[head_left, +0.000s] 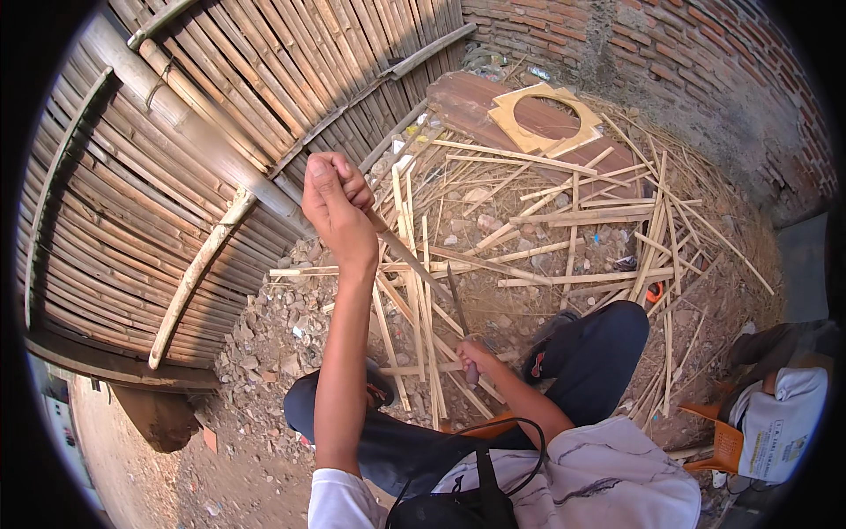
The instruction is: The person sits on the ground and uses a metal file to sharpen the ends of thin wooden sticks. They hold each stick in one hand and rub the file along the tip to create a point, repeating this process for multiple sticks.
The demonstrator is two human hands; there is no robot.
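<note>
My left hand (337,201) is raised in front of the bamboo wall, its fingers closed round one end of a bamboo strip (411,258). The strip slants down and to the right from my fist, its lower end close to the knife's blade. Lower down, between my knees, my right hand (476,355) grips the handle of a long, narrow knife (457,301). The dark blade points away from me and upward. Whether blade and strip touch, I cannot tell. Beneath both hands, several pale split bamboo strips (421,309) lie crossed on the stony ground.
A bamboo-pole wall (256,79) rises on the left, a brick wall (679,44) at the back right. Near them lies a brown board (463,101) under a yellowish panel with a round hole (507,119). Another person sits on an orange chair (724,441) at right.
</note>
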